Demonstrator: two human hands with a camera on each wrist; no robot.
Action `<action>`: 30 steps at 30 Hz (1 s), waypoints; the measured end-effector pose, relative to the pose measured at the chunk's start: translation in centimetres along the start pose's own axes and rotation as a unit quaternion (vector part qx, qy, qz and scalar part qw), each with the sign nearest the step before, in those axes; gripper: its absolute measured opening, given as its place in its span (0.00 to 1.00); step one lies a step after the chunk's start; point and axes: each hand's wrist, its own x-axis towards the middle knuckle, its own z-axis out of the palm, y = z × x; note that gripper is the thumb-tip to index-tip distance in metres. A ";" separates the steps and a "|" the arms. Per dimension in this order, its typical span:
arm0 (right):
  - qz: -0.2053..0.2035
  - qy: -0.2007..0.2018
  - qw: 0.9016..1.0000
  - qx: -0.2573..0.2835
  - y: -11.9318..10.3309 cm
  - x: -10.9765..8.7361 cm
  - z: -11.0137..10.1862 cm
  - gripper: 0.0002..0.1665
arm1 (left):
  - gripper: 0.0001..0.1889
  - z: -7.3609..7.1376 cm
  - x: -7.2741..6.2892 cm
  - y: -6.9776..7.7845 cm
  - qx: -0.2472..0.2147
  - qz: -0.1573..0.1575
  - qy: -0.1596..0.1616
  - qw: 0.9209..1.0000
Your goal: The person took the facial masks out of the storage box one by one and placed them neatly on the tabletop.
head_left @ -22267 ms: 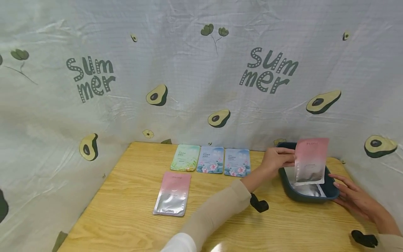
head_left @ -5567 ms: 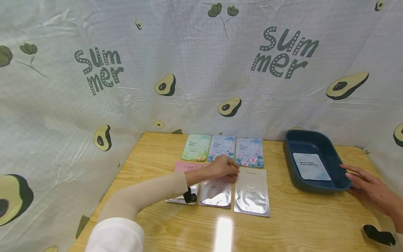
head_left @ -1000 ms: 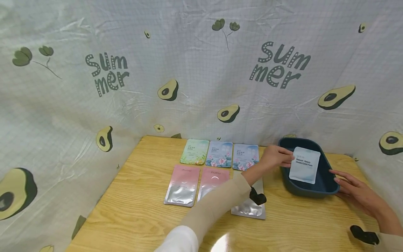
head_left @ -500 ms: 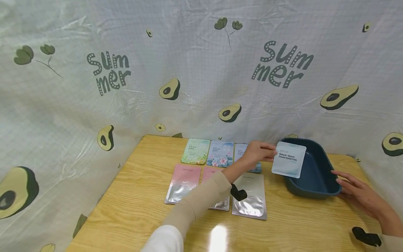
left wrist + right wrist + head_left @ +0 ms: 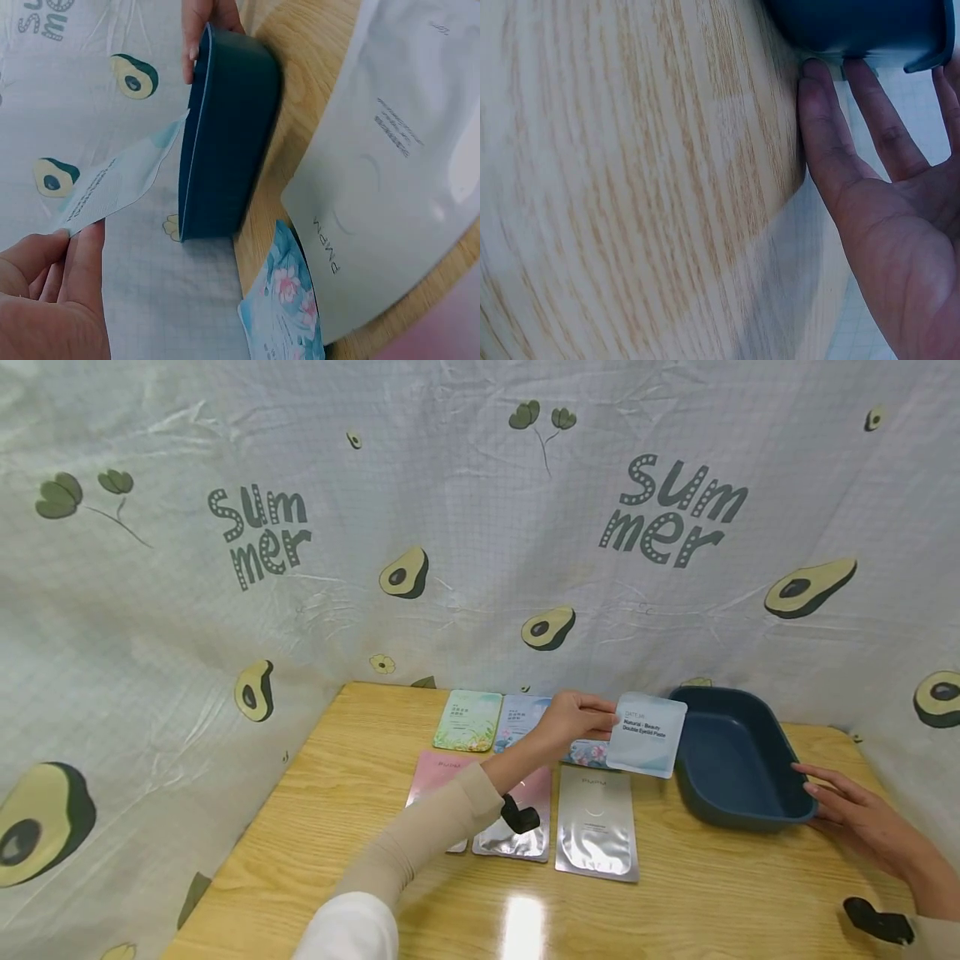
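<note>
My left hand pinches a pale blue-white sachet by its left edge, thumb and fingers on it. Printed on the sachet is "Natural - Beauty Double Eyelid Paste". It is raised, overlapping the left rim of the dark blue bin and the rightmost blue sachet in the head view. In the left wrist view the sachet slants up from my fingertips towards the bin. At the bin's right side, my right hand touches the wall with extended fingers; the right wrist view shows its fingertips against the bin.
A green sachet and another blue sachet lie in the back row, partly behind my left arm. In front lie two pink packets and a silver-beige packet. A printed curtain hangs behind the wooden table.
Earlier, pink and beige packets came from the bin to the front row. In the last second my left hand has lifted the white sachet from the bin and moved left; my right hand stays.
</note>
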 end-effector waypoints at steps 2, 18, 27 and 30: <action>0.001 0.000 1.000 -0.004 -0.1 0.0 0.0 0.30 | 0.12 -0.5 -0.6 0.2 0.007 -0.003 -0.004 1.000; 0.017 0.001 1.000 -0.006 -0.5 0.2 -0.1 0.31 | 0.13 -7.0 -6.0 1.4 0.023 -0.020 0.003 1.000; 0.016 0.006 1.000 -0.008 -0.7 0.1 0.1 0.30 | 0.14 -10.7 -10.7 1.2 0.023 -0.054 0.037 0.998; 0.013 0.003 1.000 -0.010 -0.8 0.1 0.0 0.31 | 0.15 -12.1 -12.6 0.9 0.010 -0.066 0.043 0.997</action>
